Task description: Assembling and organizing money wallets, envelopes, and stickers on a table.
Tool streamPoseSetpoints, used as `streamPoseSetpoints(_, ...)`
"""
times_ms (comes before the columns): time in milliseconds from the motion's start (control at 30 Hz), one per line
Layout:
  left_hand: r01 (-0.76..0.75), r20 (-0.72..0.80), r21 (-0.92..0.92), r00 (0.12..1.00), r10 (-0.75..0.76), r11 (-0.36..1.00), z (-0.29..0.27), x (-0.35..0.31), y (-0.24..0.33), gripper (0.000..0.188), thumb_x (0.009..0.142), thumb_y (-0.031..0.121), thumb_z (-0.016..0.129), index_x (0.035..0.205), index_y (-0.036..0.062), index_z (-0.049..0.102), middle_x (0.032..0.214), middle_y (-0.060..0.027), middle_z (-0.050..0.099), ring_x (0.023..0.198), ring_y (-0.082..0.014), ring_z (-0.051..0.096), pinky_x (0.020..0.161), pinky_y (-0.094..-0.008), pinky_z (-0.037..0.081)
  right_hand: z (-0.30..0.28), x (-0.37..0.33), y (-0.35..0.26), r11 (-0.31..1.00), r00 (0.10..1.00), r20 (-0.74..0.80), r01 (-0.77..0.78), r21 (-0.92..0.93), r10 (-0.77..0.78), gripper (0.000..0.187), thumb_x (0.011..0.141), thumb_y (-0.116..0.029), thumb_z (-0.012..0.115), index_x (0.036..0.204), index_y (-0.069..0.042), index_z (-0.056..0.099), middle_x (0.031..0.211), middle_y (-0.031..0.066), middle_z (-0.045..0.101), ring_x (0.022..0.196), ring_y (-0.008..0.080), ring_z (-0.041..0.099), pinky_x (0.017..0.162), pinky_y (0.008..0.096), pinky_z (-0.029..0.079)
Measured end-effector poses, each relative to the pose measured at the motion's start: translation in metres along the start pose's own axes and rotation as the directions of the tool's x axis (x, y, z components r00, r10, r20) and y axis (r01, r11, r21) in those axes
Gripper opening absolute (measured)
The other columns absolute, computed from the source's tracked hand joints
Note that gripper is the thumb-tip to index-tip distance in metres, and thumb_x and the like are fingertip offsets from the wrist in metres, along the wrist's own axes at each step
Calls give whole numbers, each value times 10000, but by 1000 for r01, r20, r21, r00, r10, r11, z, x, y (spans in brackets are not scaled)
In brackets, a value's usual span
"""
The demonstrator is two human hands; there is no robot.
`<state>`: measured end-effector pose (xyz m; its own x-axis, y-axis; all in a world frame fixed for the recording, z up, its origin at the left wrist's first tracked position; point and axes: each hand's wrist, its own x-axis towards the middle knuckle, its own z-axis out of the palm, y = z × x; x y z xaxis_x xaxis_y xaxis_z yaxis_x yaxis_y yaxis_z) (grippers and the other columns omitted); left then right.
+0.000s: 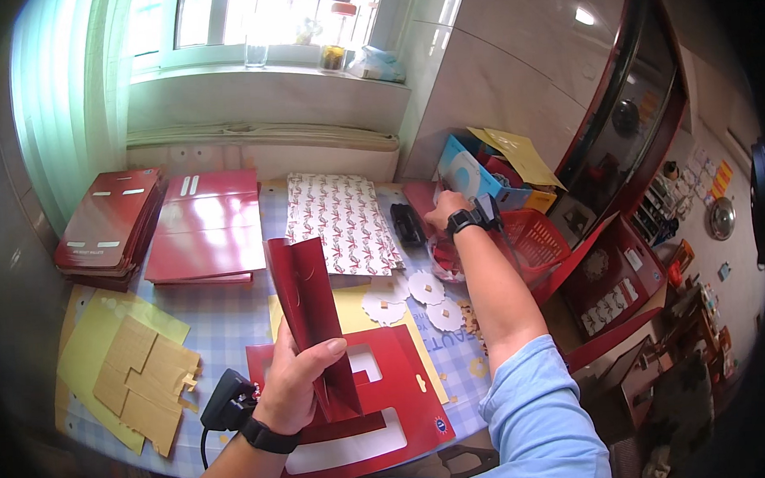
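Observation:
My left hand (296, 378) is closed round a folded dark red cardboard piece (304, 304), holding it upright with the thumb on its near face. Under it lies a flat red cardboard sheet (409, 411) with cut-out windows. My right arm stretches to the far right of the table. There my right hand (447, 208) has its fingers bent down beside a dark red flat piece (419, 194), above a clear plastic bag (444, 257) with red bits. What its fingers grip, if anything, is hidden. A black object (406, 225) lies just left of that hand.
Stacks of red cardboard (109, 219) and red folders (209, 222) stand at the back left. Patterned sheets (338, 220), white scalloped discs (426, 286) and brown card pieces (152, 381) lie about. A blue box (470, 169) and red basket (534, 244) are at right.

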<state>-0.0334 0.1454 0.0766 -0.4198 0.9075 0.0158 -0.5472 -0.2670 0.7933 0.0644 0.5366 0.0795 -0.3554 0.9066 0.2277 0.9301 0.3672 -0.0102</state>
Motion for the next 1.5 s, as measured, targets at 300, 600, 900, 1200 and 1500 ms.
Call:
streamPoseSetpoints(300, -7, 20, -6, 1000, 7, 1000, -2, 0, -1, 472, 754, 279, 679, 1103, -1, 528, 1009, -109, 567, 921, -193, 590, 808, -327, 501, -9, -7, -11, 999, 996, 90, 30, -12, -28, 436, 704, -262, 730, 1051, -4, 683, 1113, 228, 651, 1048, 351, 635, 915, 408, 513)
streamPoseSetpoints(600, 68, 92, -92, 994, -60, 993, -7, 1, 0, 720, 787, 147, 676, 1384, 16, 295, 1253, -135, 508, 1126, -210, 543, 983, -361, 444, 6, 5, -9, 996, 996, 28, 90, -24, -89, 406, 702, -195, 715, 1071, -32, 664, 1065, 234, 658, 1005, 371, 639, 897, 441, 511)
streamPoseSetpoints(900, 67, 102, -78, 993, -58, 995, -4, -2, 2, 721, 787, 147, 673, 1383, 13, 289, 1262, -139, 505, 1134, -217, 541, 987, -371, 443, -4, -4, -10, 982, 981, -66, 185, 31, -183, 371, 816, -97, 550, 1177, -38, 611, 1113, 243, 639, 1031, 398, 624, 899, 456, 506)
streamPoseSetpoints(1200, -14, 29, 12, 999, 14, 1000, -2, 2, -1, 507, 756, 310, 683, 1130, 12, 514, 1046, -116, 567, 969, -201, 582, 848, -339, 492, -20, -9, -5, 998, 993, -102, 57, 24, -54, 306, 807, -59, 508, 1067, -9, 660, 1096, 237, 648, 1052, 395, 615, 914, 453, 499)
streamPoseSetpoints(1500, -70, 37, -74, 997, 73, 995, -9, 3, 0, 644, 813, 109, 651, 1357, 25, 317, 1215, -120, 542, 1089, -189, 574, 946, -348, 476, -100, -119, -26, 401, 772, -575, 633, 662, -271, 760, 809, 70, 530, 1475, 15, 170, 1402, 220, 431, 1244, 302, 504, 1060, 383, 380)
